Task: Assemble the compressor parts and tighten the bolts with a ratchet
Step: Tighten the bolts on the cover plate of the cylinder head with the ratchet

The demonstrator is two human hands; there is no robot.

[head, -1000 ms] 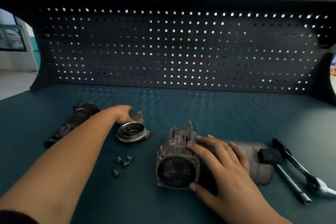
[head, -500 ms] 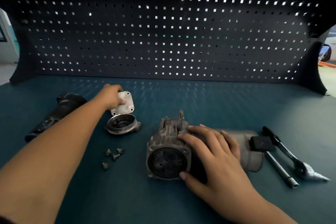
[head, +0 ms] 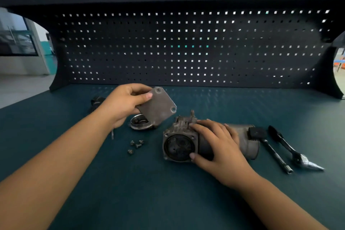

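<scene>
The grey compressor body lies on its side on the green bench, its round open face toward me. My right hand grips it from above, fingers over the top and thumb at the lower rim. My left hand holds a flat square cover plate with corner holes, lifted above the bench and tilted. Under the plate sits a round cap part. Several small bolts lie loose left of the compressor. A ratchet and an extension bar lie to the right.
A dark cylindrical part lies at the far left, mostly hidden behind my left wrist. A black pegboard walls off the back of the bench. A black block rests against the compressor's right end.
My left hand has lifted the cover plate off the bench from beside the round cap and carried it up and rightward toward the compressor. My right hand has stayed on the compressor.
</scene>
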